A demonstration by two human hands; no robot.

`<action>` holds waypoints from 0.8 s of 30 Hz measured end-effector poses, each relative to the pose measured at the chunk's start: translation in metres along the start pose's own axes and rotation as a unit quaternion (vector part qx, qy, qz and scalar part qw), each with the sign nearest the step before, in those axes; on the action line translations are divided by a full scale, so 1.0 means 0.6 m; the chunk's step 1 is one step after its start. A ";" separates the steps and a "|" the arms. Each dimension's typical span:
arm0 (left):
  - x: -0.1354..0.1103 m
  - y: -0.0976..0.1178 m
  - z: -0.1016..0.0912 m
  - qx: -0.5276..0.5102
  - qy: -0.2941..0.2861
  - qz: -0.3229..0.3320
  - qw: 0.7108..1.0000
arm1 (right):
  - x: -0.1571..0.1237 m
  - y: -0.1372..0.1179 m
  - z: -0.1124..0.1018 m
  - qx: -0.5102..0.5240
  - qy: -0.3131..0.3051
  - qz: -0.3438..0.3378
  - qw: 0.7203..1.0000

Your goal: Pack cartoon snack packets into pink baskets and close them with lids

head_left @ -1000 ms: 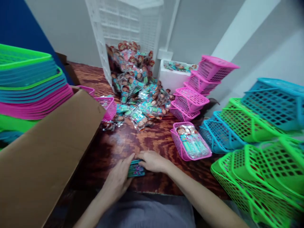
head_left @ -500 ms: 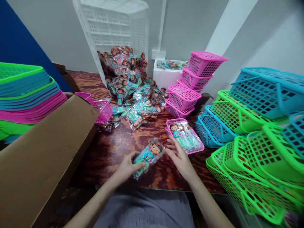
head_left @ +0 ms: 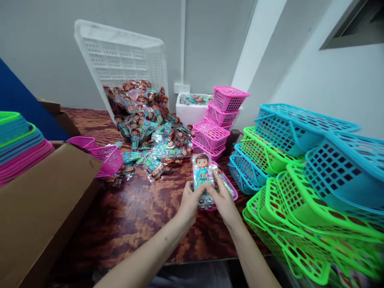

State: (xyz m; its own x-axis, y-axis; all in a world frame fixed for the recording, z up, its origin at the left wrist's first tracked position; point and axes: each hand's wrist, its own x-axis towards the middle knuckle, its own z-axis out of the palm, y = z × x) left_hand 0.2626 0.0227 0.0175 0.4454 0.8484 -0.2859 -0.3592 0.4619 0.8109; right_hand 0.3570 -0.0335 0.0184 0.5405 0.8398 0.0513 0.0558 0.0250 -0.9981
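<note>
Between both hands is a clear plastic packet [head_left: 203,167] printed with a cartoon figure and the letters "tick". My left hand [head_left: 192,200] grips its lower left side, thumb across the front. My right hand [head_left: 223,198] is closed on its right side. The packet is upright, above the left part of a small pink basket [head_left: 235,195], and partly hides it. Similar packets lie in that basket. A large heap of such packets [head_left: 162,146] spills over the table beyond my hands.
A white crate [head_left: 120,44] tips toward the heap. Pink baskets [head_left: 211,134] are stacked behind, near a white foam box [head_left: 190,114]. Blue baskets [head_left: 277,128] and green baskets [head_left: 288,236] crowd the right. A cardboard box [head_left: 45,204] and nested baskets [head_left: 24,152] stand left.
The packet has moved right and away from me, from the bare tabletop to over the pink basket, and turned upright. My right hand has closed on it too. The view has shifted.
</note>
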 end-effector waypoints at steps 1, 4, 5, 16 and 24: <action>0.003 -0.005 0.008 -0.003 0.006 -0.005 1.000 | 0.011 0.003 -0.009 -0.017 0.001 -0.002 1.000; 0.010 -0.018 0.030 -0.013 0.020 -0.023 0.999 | 0.049 0.011 -0.032 -0.051 -0.017 0.003 0.999; 0.011 -0.021 0.038 -0.015 0.022 -0.028 0.999 | 0.062 0.012 -0.039 -0.047 -0.026 0.012 0.998; 0.017 -0.005 0.084 -0.039 -0.049 -0.038 0.997 | 0.095 0.007 -0.063 -0.003 0.000 0.018 1.000; 0.055 0.069 -0.001 0.202 -0.286 -0.064 0.935 | -0.038 -0.032 -0.066 -0.292 0.174 -0.121 0.933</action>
State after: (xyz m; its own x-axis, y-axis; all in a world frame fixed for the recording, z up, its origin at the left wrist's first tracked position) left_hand 0.2616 0.0699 0.0412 0.8701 0.4634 -0.1677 0.0140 0.3170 0.9483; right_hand 0.3765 -0.0746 0.0379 0.6863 0.6189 0.3820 0.6049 -0.1941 -0.7723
